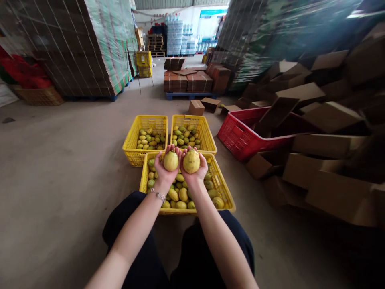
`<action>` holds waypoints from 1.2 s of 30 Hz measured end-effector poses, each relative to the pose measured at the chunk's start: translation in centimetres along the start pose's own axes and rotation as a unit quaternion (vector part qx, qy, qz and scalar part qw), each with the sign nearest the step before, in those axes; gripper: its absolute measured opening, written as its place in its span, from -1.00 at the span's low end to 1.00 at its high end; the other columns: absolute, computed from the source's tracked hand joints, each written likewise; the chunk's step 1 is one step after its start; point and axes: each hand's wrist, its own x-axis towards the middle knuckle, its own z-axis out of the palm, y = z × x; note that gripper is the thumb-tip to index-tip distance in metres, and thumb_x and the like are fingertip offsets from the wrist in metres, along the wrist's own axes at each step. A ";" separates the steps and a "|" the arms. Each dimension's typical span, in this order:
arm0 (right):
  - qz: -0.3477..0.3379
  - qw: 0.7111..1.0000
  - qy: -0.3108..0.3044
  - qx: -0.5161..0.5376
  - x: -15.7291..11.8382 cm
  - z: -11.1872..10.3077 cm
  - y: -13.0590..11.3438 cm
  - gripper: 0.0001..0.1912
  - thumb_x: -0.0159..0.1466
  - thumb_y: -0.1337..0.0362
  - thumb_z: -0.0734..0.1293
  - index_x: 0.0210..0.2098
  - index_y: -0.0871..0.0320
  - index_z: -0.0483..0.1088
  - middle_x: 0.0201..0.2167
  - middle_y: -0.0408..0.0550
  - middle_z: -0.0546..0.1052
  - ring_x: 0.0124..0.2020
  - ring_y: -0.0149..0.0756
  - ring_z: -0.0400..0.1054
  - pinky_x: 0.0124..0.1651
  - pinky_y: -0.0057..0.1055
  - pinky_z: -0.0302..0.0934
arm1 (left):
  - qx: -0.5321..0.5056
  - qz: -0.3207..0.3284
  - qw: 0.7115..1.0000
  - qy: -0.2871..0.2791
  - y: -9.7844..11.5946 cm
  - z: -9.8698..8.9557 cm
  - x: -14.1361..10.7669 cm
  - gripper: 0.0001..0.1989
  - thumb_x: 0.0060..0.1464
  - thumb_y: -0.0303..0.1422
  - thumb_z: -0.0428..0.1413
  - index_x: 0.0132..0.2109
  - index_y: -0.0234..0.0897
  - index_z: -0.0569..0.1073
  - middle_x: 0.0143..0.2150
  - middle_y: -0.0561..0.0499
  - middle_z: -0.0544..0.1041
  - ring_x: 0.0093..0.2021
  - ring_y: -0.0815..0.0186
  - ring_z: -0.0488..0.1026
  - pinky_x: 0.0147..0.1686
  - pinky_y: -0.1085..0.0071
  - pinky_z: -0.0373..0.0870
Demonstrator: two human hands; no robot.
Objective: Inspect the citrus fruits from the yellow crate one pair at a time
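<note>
My left hand (165, 171), palm up, cradles a smooth round yellow-green fruit (171, 161). Beside it, my right hand (195, 176) holds a second yellow fruit (191, 161) with a bumpier, dark-spotted skin. Both hands are cupped with the fingers curled up behind the fruits, side by side and almost touching. They are above the near yellow crate (227, 196), which holds many oval yellow and green fruits (183, 194). My forearms and hands hide part of its contents. The exact kind of fruit is unclear.
Behind stand a left yellow crate (129, 145) and a right yellow crate (207, 136), both with similar fruits. To the right are a red crate (240, 138) and a heap of cardboard boxes (327, 156). Flattened cartons (186, 82) lie on a blue pallet (191, 96).
</note>
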 end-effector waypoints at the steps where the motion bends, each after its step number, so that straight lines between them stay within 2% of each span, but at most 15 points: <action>1: -0.008 1.000 -0.004 0.003 0.4 0.0 0.3 -0.82 0.12 0.29 0.23 -0.30 0.14 0.43 -0.35 -0.10 0.59 -0.28 -0.32 0.47 -0.21 -0.36 0.41 | -0.007 0.005 1.000 0.004 -0.1 0.0 0.3 -0.66 0.17 -0.30 -0.11 -0.27 -0.31 0.53 -0.16 -0.10 0.59 0.01 0.25 0.47 0.03 0.31 0.41; 4: -0.020 1.000 -0.005 0.008 1.1 -0.1 0.9 -0.81 0.11 0.29 0.23 -0.30 0.13 0.44 -0.37 -0.12 0.59 -0.27 -0.32 0.47 -0.15 -0.36 0.40 | -0.035 0.017 0.999 0.012 -0.2 0.0 1.1 -0.65 0.18 -0.30 -0.13 -0.29 -0.30 0.53 -0.22 -0.08 0.59 -0.07 0.30 0.50 0.03 0.34 0.40; 9: -0.002 1.000 -0.009 0.019 1.5 -0.1 1.3 -0.80 0.11 0.30 0.23 -0.31 0.13 0.45 -0.40 -0.13 0.59 -0.31 -0.33 0.48 -0.17 -0.36 0.41 | -0.055 0.018 0.998 0.021 0.2 0.0 1.6 -0.66 0.18 -0.32 -0.12 -0.31 -0.32 0.53 -0.31 -0.06 0.58 -0.22 0.35 0.53 -0.01 0.38 0.43; 17: -0.001 0.999 -0.035 -0.001 2.1 -0.6 1.6 -0.84 0.07 0.32 0.27 -0.35 0.13 0.45 -0.42 -0.14 0.59 -0.33 -0.33 0.49 -0.11 -0.31 0.41 | -0.042 0.028 0.998 0.042 0.3 0.3 1.3 -0.68 0.17 -0.34 -0.11 -0.33 -0.32 0.50 -0.35 -0.04 0.56 -0.29 0.38 0.53 -0.01 0.39 0.42; 19: -0.002 0.999 -0.036 0.001 2.2 -0.6 1.6 -0.86 0.08 0.31 0.27 -0.36 0.12 0.44 -0.42 -0.14 0.59 -0.34 -0.34 0.49 -0.11 -0.32 0.41 | -0.015 0.033 0.999 0.037 0.4 0.4 1.3 -0.69 0.16 -0.34 -0.13 -0.33 -0.30 0.49 -0.36 -0.03 0.55 -0.27 0.39 0.53 0.00 0.40 0.42; 22: 0.010 1.000 -0.028 0.004 2.3 -0.4 1.5 -0.87 0.13 0.26 0.26 -0.37 0.13 0.43 -0.43 -0.14 0.58 -0.36 -0.35 0.48 -0.16 -0.35 0.42 | 0.069 0.044 0.996 0.043 0.5 0.3 1.3 -0.71 0.15 -0.34 -0.14 -0.32 -0.27 0.46 -0.26 -0.05 0.56 -0.11 0.38 0.51 0.03 0.40 0.39; 24: 0.018 1.000 -0.014 0.003 2.4 -0.3 1.2 -0.85 0.16 0.24 0.24 -0.35 0.13 0.42 -0.44 -0.14 0.58 -0.38 -0.34 0.48 -0.20 -0.34 0.43 | 0.126 0.049 0.989 0.058 0.4 -0.2 1.4 -0.72 0.14 -0.33 -0.15 -0.30 -0.26 0.44 -0.18 -0.08 0.56 0.00 0.36 0.47 0.04 0.41 0.39; 26: 0.017 1.000 -0.006 -0.002 2.5 -0.3 0.7 -0.83 0.17 0.23 0.23 -0.33 0.14 0.42 -0.43 -0.12 0.58 -0.39 -0.34 0.48 -0.25 -0.35 0.43 | 0.138 0.038 0.988 0.063 0.0 -0.9 1.5 -0.72 0.14 -0.33 -0.17 -0.29 -0.26 0.42 -0.14 -0.08 0.55 0.04 0.36 0.44 0.05 0.42 0.39; 29: 0.007 1.000 0.001 -0.017 2.4 -0.1 -0.7 -0.83 0.16 0.26 0.23 -0.30 0.15 0.41 -0.42 -0.10 0.58 -0.36 -0.33 0.49 -0.29 -0.40 0.43 | 0.122 -0.016 0.991 0.055 -1.2 -2.5 1.2 -0.72 0.15 -0.34 -0.17 -0.29 -0.27 0.42 -0.15 -0.08 0.55 0.04 0.37 0.45 0.06 0.45 0.38; 32: -0.011 0.999 0.020 -0.023 2.0 0.1 -2.6 -0.79 0.12 0.31 0.21 -0.27 0.16 0.41 -0.41 -0.08 0.58 -0.32 -0.30 0.49 -0.32 -0.39 0.44 | 0.183 -0.109 0.975 0.061 -2.9 -4.1 0.0 -0.73 0.14 -0.32 -0.14 -0.32 -0.23 0.43 -0.20 -0.06 0.56 0.01 0.33 0.47 0.04 0.39 0.40; 35: -0.030 0.999 0.011 -0.027 1.4 0.2 -4.7 -0.74 0.07 0.34 0.22 -0.23 0.16 0.40 -0.39 -0.08 0.57 -0.30 -0.30 0.49 -0.35 -0.40 0.44 | 0.277 -0.235 0.931 0.025 -4.5 -6.1 -2.4 -0.80 0.07 -0.31 -0.03 -0.39 -0.20 0.47 -0.32 -0.07 0.57 -0.14 0.20 0.55 -0.01 0.21 0.43; 36: -0.034 0.999 0.005 -0.030 1.1 0.2 -5.4 -0.72 0.06 0.34 0.22 -0.22 0.16 0.40 -0.37 -0.08 0.57 -0.30 -0.30 0.49 -0.37 -0.41 0.44 | 0.336 -0.291 0.896 -0.010 -4.9 -7.1 -3.5 -0.82 0.04 -0.29 0.01 -0.41 -0.18 0.48 -0.38 -0.05 0.56 -0.22 0.20 0.56 -0.03 0.17 0.43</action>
